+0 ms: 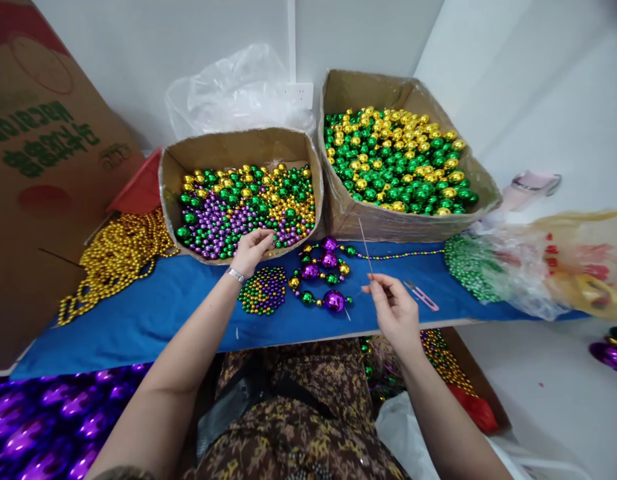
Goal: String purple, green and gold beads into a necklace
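Over the front rim of the left cardboard box (241, 139), my left hand (253, 252) is closed in a pinch. A small green bead (274, 238) shows at its fingertips. The box holds loose purple, green and gold beads (218, 217). My right hand (394, 308) pinches a long thin needle (365, 247) above the blue cloth, its tip pointing up and away. Between my hands lies a strung garland (333, 301) of large purple balls with green and gold beads. Beside it rests a coiled strand (263, 291) of small multicoloured beads.
A right box (388, 230) holds green and gold beads. Gold bead strands (121, 250) lie at left by a tall carton (48, 200). Pink thread snips (423, 295) lie right of my hand, near green strands (466, 270) and plastic bags (563, 267). Purple balls (53, 420) fill the lower left.
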Demonstrator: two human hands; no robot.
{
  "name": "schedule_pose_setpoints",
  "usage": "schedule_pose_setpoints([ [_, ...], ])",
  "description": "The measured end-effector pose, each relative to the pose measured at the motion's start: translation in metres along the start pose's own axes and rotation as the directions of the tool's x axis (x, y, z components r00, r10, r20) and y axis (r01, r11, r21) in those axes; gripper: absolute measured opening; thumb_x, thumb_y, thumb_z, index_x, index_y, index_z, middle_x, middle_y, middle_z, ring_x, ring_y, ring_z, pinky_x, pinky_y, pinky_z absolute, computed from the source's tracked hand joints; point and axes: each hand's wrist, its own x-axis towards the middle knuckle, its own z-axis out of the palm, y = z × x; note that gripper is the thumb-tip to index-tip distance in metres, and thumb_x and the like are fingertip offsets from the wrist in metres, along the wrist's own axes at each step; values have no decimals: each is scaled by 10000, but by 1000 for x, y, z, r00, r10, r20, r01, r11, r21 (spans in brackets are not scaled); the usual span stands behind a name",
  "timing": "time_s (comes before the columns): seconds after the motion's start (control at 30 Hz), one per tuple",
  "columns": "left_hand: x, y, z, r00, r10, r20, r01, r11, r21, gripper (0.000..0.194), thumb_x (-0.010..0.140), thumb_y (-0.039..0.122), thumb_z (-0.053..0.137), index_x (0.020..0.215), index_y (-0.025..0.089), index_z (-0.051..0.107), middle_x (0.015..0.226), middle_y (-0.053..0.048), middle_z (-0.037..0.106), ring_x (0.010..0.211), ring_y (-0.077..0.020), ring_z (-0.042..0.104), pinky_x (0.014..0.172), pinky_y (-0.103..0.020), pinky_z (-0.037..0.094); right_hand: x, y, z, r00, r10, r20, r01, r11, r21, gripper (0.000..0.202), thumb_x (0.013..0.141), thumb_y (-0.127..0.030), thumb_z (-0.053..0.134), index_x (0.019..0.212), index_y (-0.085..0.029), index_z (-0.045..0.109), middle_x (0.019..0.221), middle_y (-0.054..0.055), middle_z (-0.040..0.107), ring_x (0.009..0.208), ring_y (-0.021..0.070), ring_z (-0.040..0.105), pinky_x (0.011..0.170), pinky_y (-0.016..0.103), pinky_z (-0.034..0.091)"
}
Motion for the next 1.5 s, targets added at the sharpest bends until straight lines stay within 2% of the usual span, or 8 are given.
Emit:
schedule_pose_setpoints([
  [0.13,-14,8,0,978,-185,97,208,817,-537,395,730,469,674,956,149,621,824,-56,677,680,-125,624,568,-220,478,0,1,1,1000,6,14,-6,1000,-3,230,903,-371,528,1052,-213,605,1006,64,669,828,165,690,743,317,551],
  [0.43,-27,12,-2,938,-222,267,347,559,-753,279,773,326,689,994,162,641,847,-52,698,693,-112,645,586,-205,505,-2,1,2,1000,-5,11,5,1000,-12,237,904,-377,524,1050,-208,604,1009,72,674,826,172,693,746,332,557],
  [0.6,-28,13,1,940,-233,249,340,593,-730,328,743,356,712,997,164,633,865,-60,697,700,-116,649,592,-209,510,-3,4,2,1000,-13,15,13,1000,-22,235,907,-368,523,1061,-209,603,1006,70,672,828,170,692,746,331,559],
  [0.7,-22,9,2,974,-205,95,220,774,-594,332,704,380,732,920,152,622,816,-47,680,659,-113,629,551,-199,485,0,4,1,1000,-26,1,26,1000,-16,228,913,-356,516,1064,-210,603,998,64,671,812,156,691,745,318,558],
  [0.83,-5,-5,3,990,24,-137,-53,975,-217,276,703,329,714,900,155,631,723,-6,629,628,-104,573,551,-204,465,5,0,-1,998,-61,-30,60,998,-8,204,913,-342,518,1049,-216,604,1015,57,664,790,140,688,736,303,558],
  [0.97,4,-14,6,979,153,-133,-155,988,2,261,751,310,652,963,159,661,731,-11,627,656,-116,569,587,-221,469,8,-3,-5,995,-83,-51,82,996,-20,201,913,-338,519,1054,-219,598,1006,55,665,791,139,685,741,309,562],
  [1.27,-35,22,18,991,-119,63,133,793,-595,317,657,335,762,897,165,644,788,-17,651,678,-116,632,595,-221,515,-13,-4,0,995,-81,56,84,995,-54,170,921,-282,509,1048,-226,608,943,37,666,807,142,682,734,286,548],
  [1.5,-76,27,38,940,-206,271,338,657,-674,303,643,272,797,894,153,674,823,-37,681,752,-140,668,702,-252,548,-25,1,0,995,-85,51,90,990,-112,175,921,-263,507,1058,-232,612,938,35,662,831,147,678,768,303,543],
])
